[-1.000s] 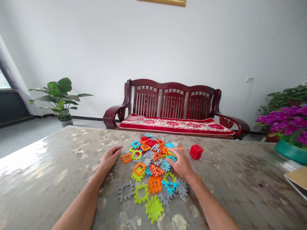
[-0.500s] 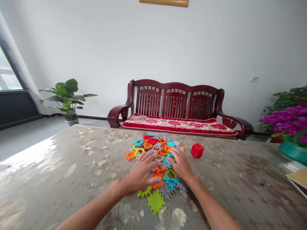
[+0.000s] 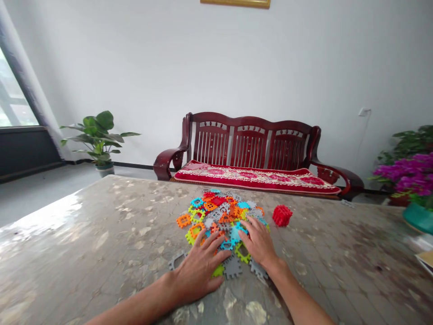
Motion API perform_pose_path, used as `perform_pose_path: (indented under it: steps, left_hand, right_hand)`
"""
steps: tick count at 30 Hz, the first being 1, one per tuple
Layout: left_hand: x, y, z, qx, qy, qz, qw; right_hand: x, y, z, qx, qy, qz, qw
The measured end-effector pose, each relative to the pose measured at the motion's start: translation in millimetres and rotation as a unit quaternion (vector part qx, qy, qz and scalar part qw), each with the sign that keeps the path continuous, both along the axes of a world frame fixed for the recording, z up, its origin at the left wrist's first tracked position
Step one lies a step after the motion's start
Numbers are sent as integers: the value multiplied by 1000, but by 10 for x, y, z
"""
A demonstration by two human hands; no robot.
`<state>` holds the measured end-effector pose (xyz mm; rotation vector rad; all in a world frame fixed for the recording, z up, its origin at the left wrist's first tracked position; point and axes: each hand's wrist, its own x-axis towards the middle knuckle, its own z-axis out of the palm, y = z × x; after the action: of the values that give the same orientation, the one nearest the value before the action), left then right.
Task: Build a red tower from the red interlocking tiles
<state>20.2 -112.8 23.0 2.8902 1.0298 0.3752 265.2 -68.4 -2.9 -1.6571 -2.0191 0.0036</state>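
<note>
A pile of flat interlocking plastic pieces [image 3: 219, 212] in orange, blue, green, grey and red lies on the patterned table [image 3: 128, 225]. My left hand [image 3: 203, 262] rests over the near left part of the pile, fingers spread, partly covering a green piece [image 3: 218, 271]. By its wrist lies a grey frame piece [image 3: 177, 260]. My right hand [image 3: 259, 239] lies with fingers apart over the pile's right side, by a light blue piece [image 3: 236, 233] and a green frame piece [image 3: 242, 253]. Neither hand grips anything that I can see.
A red cube [image 3: 282, 215] built of such pieces stands right of the pile. Behind the table is a dark wooden bench [image 3: 248, 140] with a red floral cover [image 3: 257, 177]. Purple flowers in a teal pot [image 3: 417, 219] stand at the right edge; a potted plant [image 3: 101, 140] stands far left.
My left hand has moved nearer to me, and pieces at the pile's near side have shifted. A grey frame piece now shows left of it. My right hand has moved slightly.
</note>
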Motion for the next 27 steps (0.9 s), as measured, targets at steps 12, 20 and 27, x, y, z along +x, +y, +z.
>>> perform_pose_path:
  steps: [12, 20, 27]
  left_hand:
    - [-340, 163, -58, 57, 25, -12, 998]
    - [-616, 233, -50, 60, 5, 12, 998]
    - [-931, 529, 95, -37, -106, 41, 993]
  right_hand:
    - [-236, -227, 153, -70, -49, 109, 990]
    - [-54, -113, 271, -22, -4, 113, 993]
    - [156, 495, 274, -9, 108, 47, 993]
